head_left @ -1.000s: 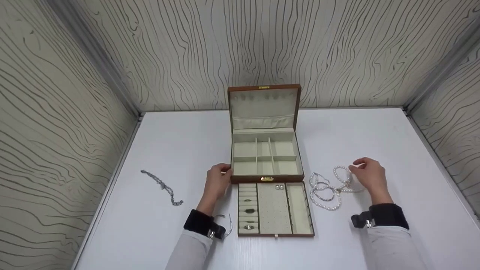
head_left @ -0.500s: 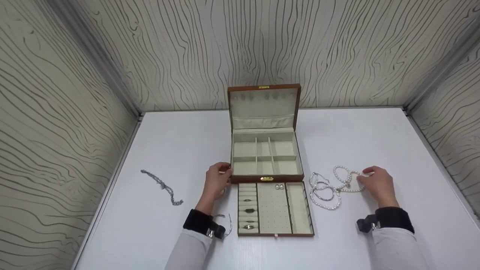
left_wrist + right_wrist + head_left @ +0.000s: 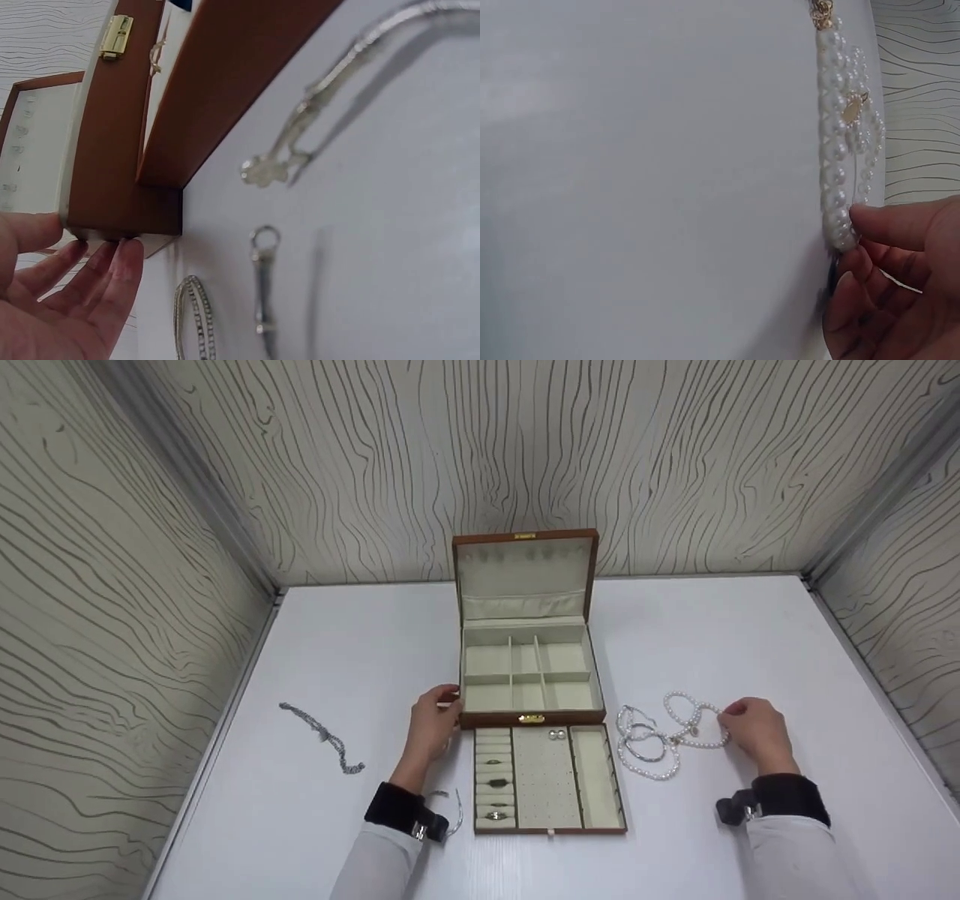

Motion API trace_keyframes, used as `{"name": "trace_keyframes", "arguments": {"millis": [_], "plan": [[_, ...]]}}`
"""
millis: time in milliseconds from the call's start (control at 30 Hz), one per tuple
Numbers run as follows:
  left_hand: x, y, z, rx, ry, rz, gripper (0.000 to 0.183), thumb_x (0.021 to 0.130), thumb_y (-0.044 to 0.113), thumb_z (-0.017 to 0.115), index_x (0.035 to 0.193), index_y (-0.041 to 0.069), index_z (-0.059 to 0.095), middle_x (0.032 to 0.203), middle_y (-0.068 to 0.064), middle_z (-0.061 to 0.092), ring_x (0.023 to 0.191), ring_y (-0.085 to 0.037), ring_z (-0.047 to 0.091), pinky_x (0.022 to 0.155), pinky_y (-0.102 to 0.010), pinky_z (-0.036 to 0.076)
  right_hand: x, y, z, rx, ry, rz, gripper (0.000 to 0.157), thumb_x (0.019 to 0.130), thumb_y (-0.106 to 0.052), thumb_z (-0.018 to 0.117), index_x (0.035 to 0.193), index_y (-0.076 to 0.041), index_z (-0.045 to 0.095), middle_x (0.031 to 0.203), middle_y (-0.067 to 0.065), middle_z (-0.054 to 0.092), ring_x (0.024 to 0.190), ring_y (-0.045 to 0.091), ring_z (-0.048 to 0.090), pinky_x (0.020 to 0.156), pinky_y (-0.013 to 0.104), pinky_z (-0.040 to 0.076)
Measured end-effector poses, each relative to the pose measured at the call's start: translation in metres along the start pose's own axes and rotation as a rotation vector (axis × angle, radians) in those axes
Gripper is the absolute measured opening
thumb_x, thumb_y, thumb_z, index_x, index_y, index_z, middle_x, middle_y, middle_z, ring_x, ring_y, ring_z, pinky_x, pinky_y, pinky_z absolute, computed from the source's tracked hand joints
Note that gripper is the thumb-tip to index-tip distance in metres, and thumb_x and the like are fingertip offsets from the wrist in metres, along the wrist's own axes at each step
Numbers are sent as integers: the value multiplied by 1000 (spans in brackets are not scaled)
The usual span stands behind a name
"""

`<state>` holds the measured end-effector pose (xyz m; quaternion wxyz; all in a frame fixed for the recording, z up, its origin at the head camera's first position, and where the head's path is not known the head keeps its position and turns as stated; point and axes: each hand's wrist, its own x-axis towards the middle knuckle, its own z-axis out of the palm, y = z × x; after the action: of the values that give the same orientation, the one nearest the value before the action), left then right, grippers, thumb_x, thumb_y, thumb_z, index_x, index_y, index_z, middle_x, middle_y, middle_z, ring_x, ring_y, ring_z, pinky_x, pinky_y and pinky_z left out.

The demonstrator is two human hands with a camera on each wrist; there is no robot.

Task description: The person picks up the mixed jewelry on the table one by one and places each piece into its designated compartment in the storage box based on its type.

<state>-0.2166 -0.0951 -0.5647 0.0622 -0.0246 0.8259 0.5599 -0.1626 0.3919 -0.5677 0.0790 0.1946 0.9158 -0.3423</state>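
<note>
In the head view, my left hand [image 3: 433,727] rests against the left side of the brown jewelry box [image 3: 532,720], whose lid stands raised. The left wrist view shows the fingertips [image 3: 129,251] pressed to the box's side wall, the fingers fairly straight. To the right of the box, my right hand [image 3: 759,735] pinches the end of a pearl bracelet [image 3: 705,745] between thumb and fingers. In the right wrist view, the thumb [image 3: 885,223] lies on the pearl bracelet [image 3: 832,142]. Other pearl loops [image 3: 649,775] and a silver bangle [image 3: 646,760] lie beside it.
A jewelry tray [image 3: 544,780] in front of the box holds several rings [image 3: 497,783] and two pearl earrings [image 3: 556,734]. A silver chain [image 3: 322,733] lies at the left. A silver bracelet [image 3: 458,810] lies by the left wrist. Patterned walls [image 3: 525,457] enclose the table's back and sides.
My right hand has moved right and toward me, then settled at the right end of the pearl bracelet. My left hand stays at the box.
</note>
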Motion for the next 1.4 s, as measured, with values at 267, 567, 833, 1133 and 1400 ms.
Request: {"name": "trace_keyframes", "arguments": {"millis": [267, 567, 833, 1133, 1400], "plan": [[0, -1, -1, -4, -9, 8, 33, 97, 9, 60, 128, -1, 60, 111, -13, 65, 88, -20, 64, 70, -30, 57, -2, -6, -7, -5, -43, 18, 34, 97, -14, 49, 113, 16, 52, 85, 18, 60, 75, 27, 57, 59, 31, 47], [1, 0, 0, -4, -5, -4, 32, 97, 9, 59, 127, 0, 60, 109, -13, 65, 88, -20, 64, 71, -31, 57, -6, -24, -15, 38, -10, -68, 37, 98, -13, 53, 120, 16, 55, 96, 24, 64, 80, 26, 63, 61, 27, 53], [-1, 0, 0, 6, -1, -9, 32, 97, 10, 59, 128, 0, 59, 109, -13, 64, 88, -19, 64, 71, -30, 57, -22, -57, -30, 85, 64, -187, 35, 99, -14, 54, 119, 14, 59, 98, 24, 64, 75, 20, 63, 58, 24, 53], [0, -1, 1, 25, 2, -14, 32, 97, 9, 59, 128, 1, 60, 108, -12, 65, 87, -19, 64, 71, -30, 56, -43, -100, -59, 87, 130, -262, 33, 102, -13, 51, 120, 13, 59, 101, 24, 63, 68, 12, 67, 59, 18, 52], [-1, -1, 1, 17, 2, -16, 33, 97, 10, 58, 129, 1, 60, 110, -12, 64, 89, -19, 64, 73, -30, 56, -61, -146, -75, 90, 187, -346, 32, 102, -15, 53, 122, 8, 60, 103, 23, 65, 70, -3, 64, 65, 10, 44]]}}
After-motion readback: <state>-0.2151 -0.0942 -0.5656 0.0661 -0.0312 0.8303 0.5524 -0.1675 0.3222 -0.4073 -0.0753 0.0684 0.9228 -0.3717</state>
